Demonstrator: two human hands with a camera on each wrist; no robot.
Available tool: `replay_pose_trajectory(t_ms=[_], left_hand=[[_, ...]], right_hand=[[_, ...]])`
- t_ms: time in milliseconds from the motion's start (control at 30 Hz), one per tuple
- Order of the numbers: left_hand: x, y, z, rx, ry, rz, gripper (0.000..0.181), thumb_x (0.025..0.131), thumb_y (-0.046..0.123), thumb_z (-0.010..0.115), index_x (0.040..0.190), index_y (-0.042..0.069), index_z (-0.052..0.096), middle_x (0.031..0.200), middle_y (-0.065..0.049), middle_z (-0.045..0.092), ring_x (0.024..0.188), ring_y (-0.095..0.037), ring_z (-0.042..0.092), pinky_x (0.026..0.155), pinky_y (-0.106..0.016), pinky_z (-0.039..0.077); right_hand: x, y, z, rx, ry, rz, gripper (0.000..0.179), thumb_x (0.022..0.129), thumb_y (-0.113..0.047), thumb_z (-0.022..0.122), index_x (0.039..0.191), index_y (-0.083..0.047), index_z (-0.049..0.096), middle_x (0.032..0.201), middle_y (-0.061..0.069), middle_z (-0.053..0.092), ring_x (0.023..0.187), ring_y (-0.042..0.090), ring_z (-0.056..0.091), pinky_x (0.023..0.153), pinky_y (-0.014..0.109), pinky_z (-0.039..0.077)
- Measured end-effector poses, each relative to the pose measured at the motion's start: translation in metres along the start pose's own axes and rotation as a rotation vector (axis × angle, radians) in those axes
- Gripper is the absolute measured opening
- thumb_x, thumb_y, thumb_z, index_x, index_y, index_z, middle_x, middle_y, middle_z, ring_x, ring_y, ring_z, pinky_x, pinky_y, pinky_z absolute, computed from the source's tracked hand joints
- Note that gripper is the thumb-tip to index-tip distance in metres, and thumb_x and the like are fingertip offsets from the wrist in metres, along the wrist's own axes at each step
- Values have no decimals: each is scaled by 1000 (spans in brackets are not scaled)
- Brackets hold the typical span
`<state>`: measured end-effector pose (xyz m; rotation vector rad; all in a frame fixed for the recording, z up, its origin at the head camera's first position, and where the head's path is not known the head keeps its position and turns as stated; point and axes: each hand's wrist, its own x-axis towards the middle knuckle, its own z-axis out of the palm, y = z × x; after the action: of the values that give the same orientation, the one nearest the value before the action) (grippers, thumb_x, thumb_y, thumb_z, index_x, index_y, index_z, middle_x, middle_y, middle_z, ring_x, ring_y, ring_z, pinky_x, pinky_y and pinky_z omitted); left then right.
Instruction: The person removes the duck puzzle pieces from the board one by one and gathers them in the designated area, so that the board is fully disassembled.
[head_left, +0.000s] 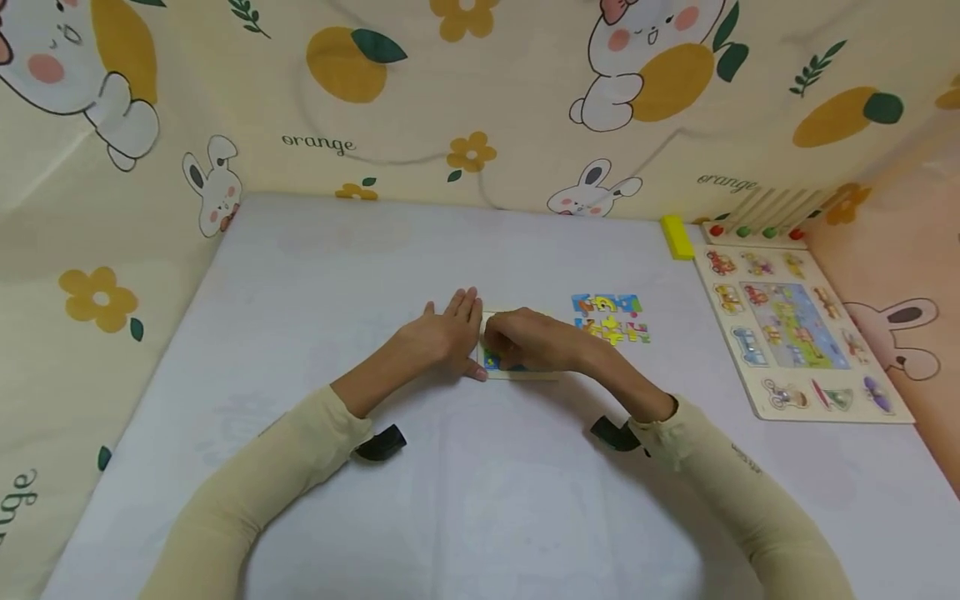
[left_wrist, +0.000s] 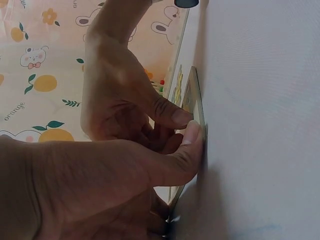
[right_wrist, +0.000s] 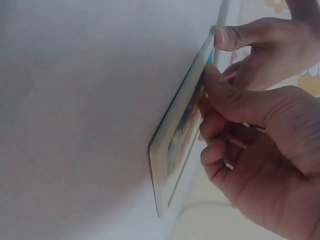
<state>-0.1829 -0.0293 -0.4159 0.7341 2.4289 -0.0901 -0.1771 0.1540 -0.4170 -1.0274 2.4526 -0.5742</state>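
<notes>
A small jigsaw board (head_left: 525, 375) with a pale frame lies flat on the table, largely covered by the hands. My left hand (head_left: 442, 337) rests at its left edge, fingers straight and pointing away, thumb touching the near left corner. Over the board, my right hand (head_left: 536, 337) has its fingers curled. Its thumb and fingertips pinch a blue puzzle piece (head_left: 491, 360) at the board's left end; the fingers hide most of it. The right wrist view shows the board's picture (right_wrist: 176, 145) partly filled in along the near side.
Right of the board lie loose joined puzzle pieces (head_left: 606, 303) in two rows. Farther right is a large wooden picture board (head_left: 765, 392), with a pegged rack (head_left: 753, 235) behind it and a yellow block (head_left: 677, 237) beside it. A patterned cloth (head_left: 420, 108) hangs at the back.
</notes>
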Motion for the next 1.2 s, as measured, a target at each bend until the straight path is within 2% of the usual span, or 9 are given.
replay_pose_trajectory(t_ms=[133,333,400,533,633,700,967,1067,1200], left_hand=[[-1,2,1,2,9,-6,112,99,62,60,166,-2,-3,176,-19,-12,166,-33,-6,130,-63,20],[-4,-2,3,-28,-2,-19,113,99,62,60,166,-2,-5,175,-19,-13,166,-33,-8,130,-63,19],[-4,-4,4,-35,-4,-19,113,99,62,59,166,-1,-5,175,-19,-14,165,-33,-9,130,-63,19],[-3,-3,1,-25,6,-8,113,98,63,59,166,-2,-4,175,-19,-13,166,-33,-8,130,-64,20],[-1,-1,0,-11,3,-3,113,98,63,59,166,-2,-4,175,-19,-13,166,-34,-7,130,-63,20],[-1,0,-1,-3,-3,-7,113,99,63,59,166,-1,-4,176,-19,-13,166,-33,-8,130,-63,20],[-3,4,-1,-4,14,-20,112,98,61,61,166,-2,-3,176,-19,-11,166,-33,-5,131,-62,20],[-2,5,-1,-7,8,-19,112,99,60,62,166,-2,-3,176,-19,-11,166,-33,-6,131,-62,19],[-2,3,-1,14,0,-25,114,98,63,60,166,-1,-4,176,-18,-13,166,-33,-7,131,-62,19]], right_hand=[[-3,0,1,-4,20,3,30,89,-2,81,114,0,65,98,9,65,87,18,57,83,30,52],[5,-1,0,-14,0,2,30,87,-5,83,108,-3,62,94,8,61,87,18,54,81,31,49],[8,-1,-2,5,-7,9,32,86,-7,85,105,-5,60,88,6,59,83,16,53,78,29,47],[5,3,-7,67,14,-32,30,86,-7,85,99,-6,58,79,3,60,75,13,54,71,24,47],[-2,6,-10,127,58,-70,24,89,-5,82,100,-5,60,81,3,64,75,13,57,71,24,49],[-7,6,-13,153,95,-63,21,90,-5,80,102,-5,62,83,4,67,77,13,58,72,24,50],[-46,20,-38,167,227,76,16,95,0,74,110,-3,68,88,8,72,79,16,62,70,21,52],[-64,29,-45,176,238,137,14,96,3,70,109,-3,68,84,9,69,75,20,62,65,21,50],[-82,42,-46,179,210,229,15,97,5,67,109,-4,69,85,9,69,73,20,63,64,23,51]])
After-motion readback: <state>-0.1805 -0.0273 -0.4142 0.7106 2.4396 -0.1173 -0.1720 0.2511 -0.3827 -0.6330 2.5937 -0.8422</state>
